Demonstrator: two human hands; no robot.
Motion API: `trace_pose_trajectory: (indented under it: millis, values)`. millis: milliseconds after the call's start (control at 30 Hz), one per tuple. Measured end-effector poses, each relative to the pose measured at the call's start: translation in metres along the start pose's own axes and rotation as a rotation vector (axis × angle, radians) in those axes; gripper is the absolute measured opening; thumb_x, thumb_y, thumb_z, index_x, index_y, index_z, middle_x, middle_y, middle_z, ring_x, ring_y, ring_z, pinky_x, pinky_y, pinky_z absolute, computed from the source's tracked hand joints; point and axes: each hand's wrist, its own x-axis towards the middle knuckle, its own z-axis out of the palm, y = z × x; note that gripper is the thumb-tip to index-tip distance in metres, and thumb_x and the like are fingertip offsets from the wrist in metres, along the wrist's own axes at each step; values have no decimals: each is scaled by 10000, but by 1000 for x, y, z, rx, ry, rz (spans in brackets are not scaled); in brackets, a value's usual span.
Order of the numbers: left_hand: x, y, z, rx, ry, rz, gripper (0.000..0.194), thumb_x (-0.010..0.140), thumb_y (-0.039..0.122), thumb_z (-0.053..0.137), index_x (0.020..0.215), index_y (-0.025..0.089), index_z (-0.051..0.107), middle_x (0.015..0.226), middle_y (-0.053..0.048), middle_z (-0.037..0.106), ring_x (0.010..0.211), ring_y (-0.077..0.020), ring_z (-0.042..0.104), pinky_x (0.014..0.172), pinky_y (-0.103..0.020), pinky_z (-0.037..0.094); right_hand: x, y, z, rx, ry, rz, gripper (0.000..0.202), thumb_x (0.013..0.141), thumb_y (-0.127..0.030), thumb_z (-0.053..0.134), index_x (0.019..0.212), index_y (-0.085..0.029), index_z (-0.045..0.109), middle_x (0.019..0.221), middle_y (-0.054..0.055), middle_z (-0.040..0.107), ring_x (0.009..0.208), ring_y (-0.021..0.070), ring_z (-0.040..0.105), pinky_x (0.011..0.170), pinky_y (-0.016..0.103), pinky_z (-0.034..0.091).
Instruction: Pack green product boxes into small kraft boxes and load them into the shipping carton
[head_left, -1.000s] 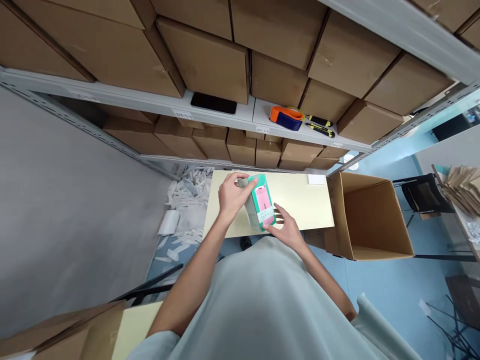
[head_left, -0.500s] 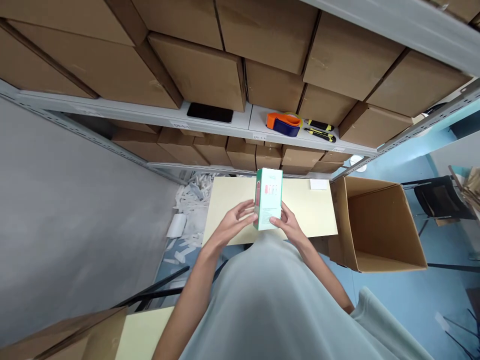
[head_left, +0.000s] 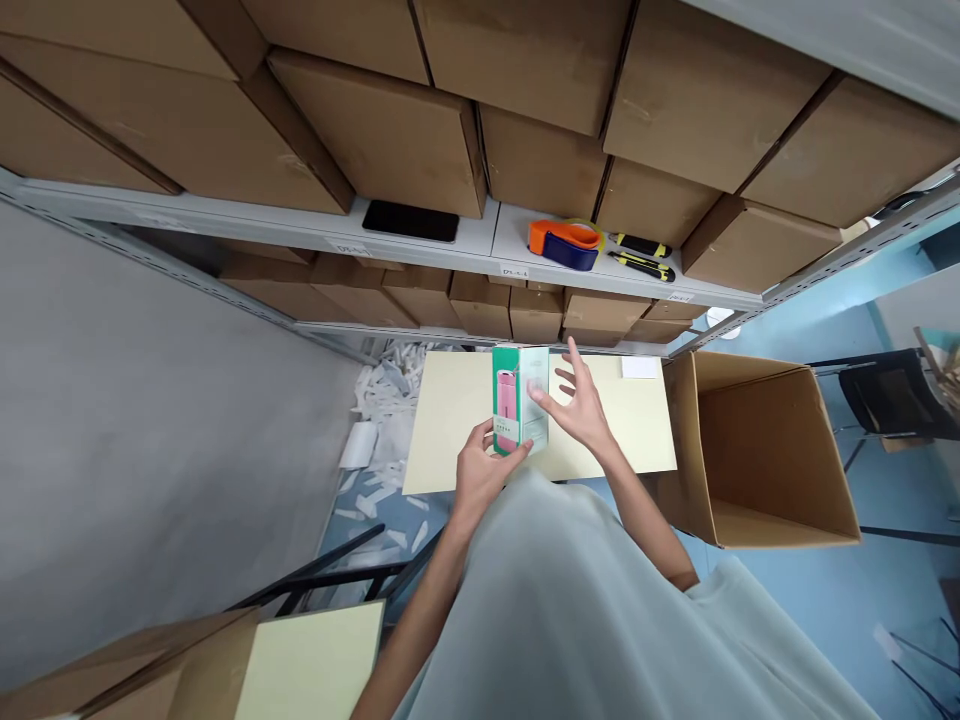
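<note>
One box (head_left: 520, 400), green, white and pink, is what I have before me through the head camera, held up over the pale tabletop (head_left: 442, 425) and close to the person's shirt (head_left: 547, 590). Its long axis runs nearly straight up my view, the far end toward the shelf (head_left: 476, 237) and the near end toward the body. The face with the pink picture is turned to the left, the white printed face to the right, and the edge between them points roughly at me. I see the left hand (head_left: 484, 472) gripping the near end, fingers curled round the left side and thumb reaching across to the lower white face. The right hand (head_left: 585, 405) is spread wide, its fingers stretched toward the shelf and clear of the box; its thumb lies over the white face, though I cannot tell whether it presses there. To the right of the hands I make out a white card (head_left: 639, 368) on the tabletop, and beyond its edge an open carton (head_left: 772, 450).
</note>
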Motion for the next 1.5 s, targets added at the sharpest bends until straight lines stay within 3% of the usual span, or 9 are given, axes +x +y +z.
trace_pose_trajectory:
  millis: [133,267,367,500,800,1000,1133,1300,1500]
  values:
    - [-9,-3,10,99,62,70,733,645,533,949,1264,238,688,1305,-135,767,1188,-330,763,837,-396,666,18,-14,13,-87,49,-104,842,888,-614,910,1626,-366,591,1712,127,488,1564,357,509,1284,552,506]
    - [-16,1,-5,-100,-86,36,758,656,592,977,1263,245,686,1344,-142,769,1331,-362,731,920,-409,679,23,-9,17,-11,70,-126,515,939,-602,814,1347,-307,706,1517,118,612,1401,311,615,1113,451,605]
    - [-19,4,-28,-278,-244,-58,814,652,630,1008,1306,249,709,1457,-163,755,1421,-404,700,1023,-457,669,24,-5,15,160,-1,-76,570,923,-660,793,1349,-305,659,1482,103,635,1195,267,699,966,391,628]
    - [-21,3,-47,-394,-371,-197,923,600,641,1050,1363,228,737,1430,-199,782,1355,-454,744,1027,-525,671,27,-5,17,280,-49,-76,643,887,-713,826,1332,-291,633,1472,112,662,1190,263,716,1038,404,609]
    - [-23,-8,-47,-356,-132,-111,887,535,639,1069,1239,207,745,1317,-169,825,1381,-413,738,1182,-531,598,20,-10,39,262,-54,-2,887,851,-722,897,1598,-351,594,1692,123,558,1390,306,666,1118,453,625]
    - [-26,-9,-53,-209,37,22,785,627,562,1044,1251,245,688,1240,-122,811,1168,-348,817,1045,-534,687,-9,-14,76,83,20,-12,1070,843,-548,951,1758,-380,423,1761,123,481,1526,341,564,1249,519,545]
    - [-28,-9,-75,-262,-101,19,826,629,597,1041,1280,242,675,1353,-143,784,1323,-369,759,1076,-510,672,-18,-19,91,85,64,-52,978,894,-499,876,1752,-362,426,1710,114,546,1492,331,601,1221,494,564]
    - [-24,-12,-107,-486,-363,-178,905,621,635,1033,1368,224,729,1418,-185,788,1286,-431,781,1057,-563,674,-25,-17,101,281,-38,-20,1020,894,-590,879,1757,-381,378,1600,119,623,1261,290,723,1040,431,652]
    - [-27,-25,-123,-492,-334,-180,833,582,601,1050,1261,186,801,1290,-178,843,1266,-440,794,1091,-548,661,-31,-6,123,301,-89,-5,1031,913,-593,864,1781,-372,352,1514,128,644,1205,270,737,1040,431,651]
